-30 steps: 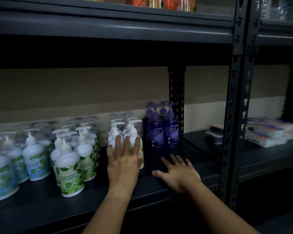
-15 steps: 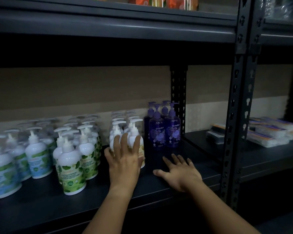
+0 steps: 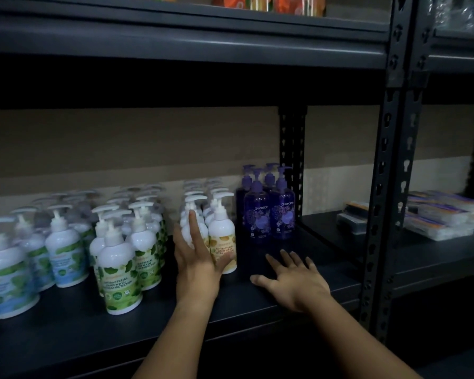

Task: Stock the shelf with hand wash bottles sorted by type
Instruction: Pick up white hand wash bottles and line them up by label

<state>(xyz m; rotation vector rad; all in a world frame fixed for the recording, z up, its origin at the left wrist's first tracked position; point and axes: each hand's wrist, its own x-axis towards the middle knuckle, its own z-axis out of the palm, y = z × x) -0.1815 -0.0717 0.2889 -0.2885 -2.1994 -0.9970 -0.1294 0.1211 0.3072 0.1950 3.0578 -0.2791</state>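
Where the dark shelf (image 3: 66,332) begins at the far left, blue-labelled hand wash bottles (image 3: 10,280) are seen standing in rows, and just beside them green-labelled bottles (image 3: 119,274) are grouped, all upright with white pumps. Next in line, yellow-labelled bottles (image 3: 222,242) are lined up front to back. The left hand (image 3: 196,262) is laid against the front of this yellow group, its fingers straight and spread, one fingertip reaching up past a bottle's shoulder; whether the thumb is wrapped round the front bottle cannot be told. Further right, purple bottles (image 3: 268,214) marked "guardian" are set in a small cluster by the rear upright, apart from the yellow ones. In front of them the right hand (image 3: 293,283) is pressed flat on bare shelf, fingers splayed, nothing held. Beyond the perforated post (image 3: 381,187), flat wrapped packs (image 3: 438,217) are stacked on the neighbouring shelf.
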